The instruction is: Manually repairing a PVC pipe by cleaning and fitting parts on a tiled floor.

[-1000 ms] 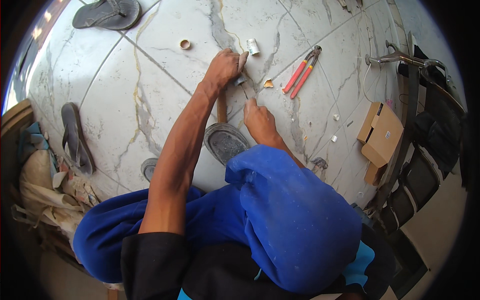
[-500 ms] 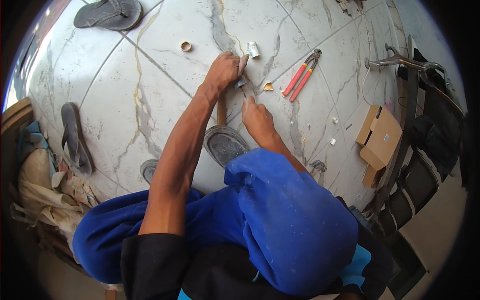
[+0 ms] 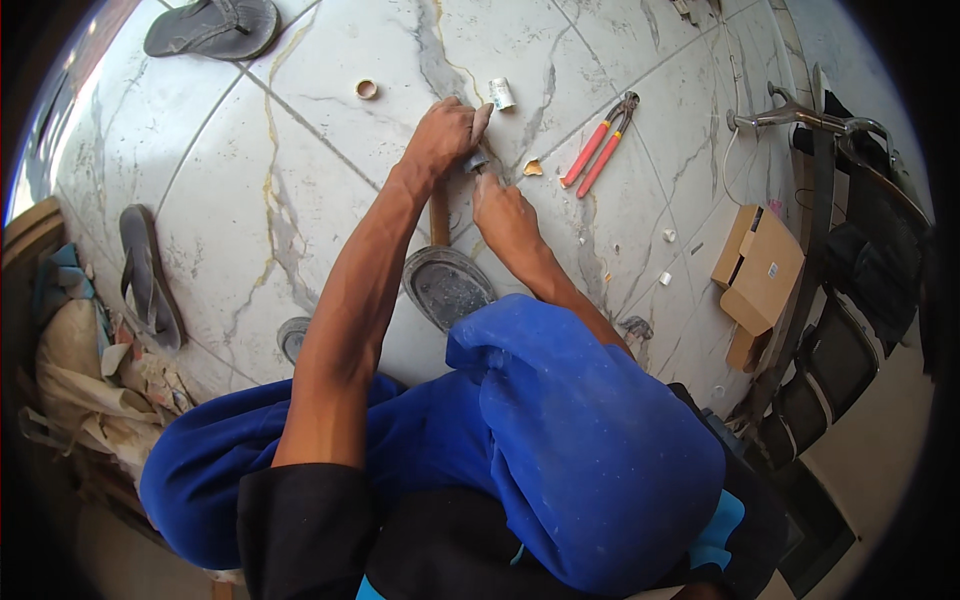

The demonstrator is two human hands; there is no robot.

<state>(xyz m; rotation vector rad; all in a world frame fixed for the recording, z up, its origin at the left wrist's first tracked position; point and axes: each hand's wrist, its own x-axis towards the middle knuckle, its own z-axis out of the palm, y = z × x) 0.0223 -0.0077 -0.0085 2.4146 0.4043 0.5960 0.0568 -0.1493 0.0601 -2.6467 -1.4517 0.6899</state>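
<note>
Upper middle of the frame, on the tiled floor (image 3: 250,180): the left hand (image 3: 440,135) is closed around a small grey fitting (image 3: 476,160). Just right and below, the right hand (image 3: 500,205) pinches its lower end. Red pliers (image 3: 600,152) lie farther right.

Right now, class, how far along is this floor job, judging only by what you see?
Done: nothing finished shows. In hand: the left hand and right hand meet on a small grey fitting on the tiled floor. Untouched: the red-handled pliers, white tape roll and cardboard box.
</note>
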